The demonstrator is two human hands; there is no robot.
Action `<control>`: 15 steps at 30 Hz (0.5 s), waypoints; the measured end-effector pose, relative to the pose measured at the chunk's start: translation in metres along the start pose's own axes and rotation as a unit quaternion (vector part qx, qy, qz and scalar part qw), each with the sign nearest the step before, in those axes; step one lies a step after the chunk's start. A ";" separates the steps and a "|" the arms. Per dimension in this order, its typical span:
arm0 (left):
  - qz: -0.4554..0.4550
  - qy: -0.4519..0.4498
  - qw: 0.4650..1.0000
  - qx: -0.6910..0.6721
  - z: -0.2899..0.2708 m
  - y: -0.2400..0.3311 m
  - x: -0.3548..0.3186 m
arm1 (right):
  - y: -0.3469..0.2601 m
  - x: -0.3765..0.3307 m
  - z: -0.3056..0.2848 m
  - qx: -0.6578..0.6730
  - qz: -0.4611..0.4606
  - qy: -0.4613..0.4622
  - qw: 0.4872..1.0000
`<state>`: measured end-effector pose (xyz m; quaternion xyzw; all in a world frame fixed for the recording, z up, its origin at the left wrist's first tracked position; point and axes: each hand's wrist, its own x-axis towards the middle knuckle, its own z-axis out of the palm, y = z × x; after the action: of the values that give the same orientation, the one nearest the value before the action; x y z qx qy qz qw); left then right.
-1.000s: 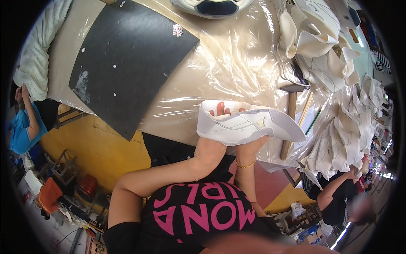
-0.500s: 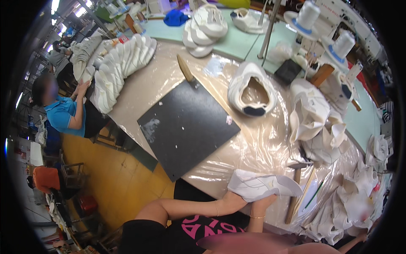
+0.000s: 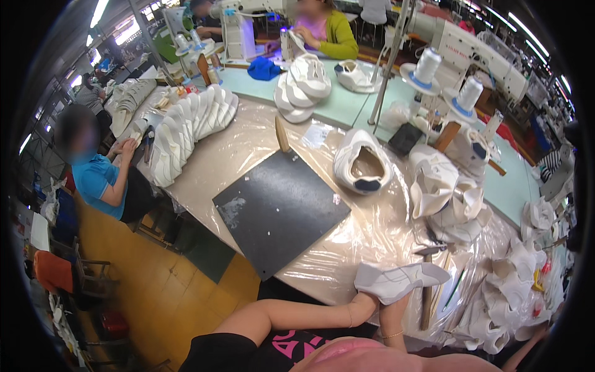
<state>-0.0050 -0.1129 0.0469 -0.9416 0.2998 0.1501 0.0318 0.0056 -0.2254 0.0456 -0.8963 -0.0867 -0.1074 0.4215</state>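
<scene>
A white and grey shoe upper is held up over the near edge of the table, lying lengthwise left to right. My left hand grips its left end from below, the fingers mostly hidden behind the material. Close beside it, my right hand holds the underside, and its fingertips are also covered. Just right of the upper, a hammer with a dark head and wooden handle lies on the plastic-covered table. A green pencil rests farther right.
A black board lies mid-table, a wooden-handled tool at its far corner. One upper sits beyond it. Piled uppers crowd the right, and a row of uppers stands left. A person in blue works at the left.
The view has tilted up, showing a person in green at a sewing machine. The shoe upper has shifted right and turned in my hands, which both still hold it.
</scene>
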 end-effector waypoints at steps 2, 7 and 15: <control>0.000 0.015 0.999 -0.029 0.004 0.000 0.001 | -0.001 -0.001 0.007 -0.005 0.002 0.039 0.999; 0.028 0.003 0.999 0.016 0.014 -0.002 0.003 | 0.006 -0.008 0.017 0.138 0.136 0.039 0.980; -0.019 -0.003 0.999 -0.030 0.015 -0.005 0.002 | 0.017 -0.005 0.023 0.012 0.102 0.034 0.994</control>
<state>-0.0048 -0.1079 0.0315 -0.9473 0.2767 0.1615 0.0073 0.0076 -0.2188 0.0169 -0.8910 0.0184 -0.0928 0.4440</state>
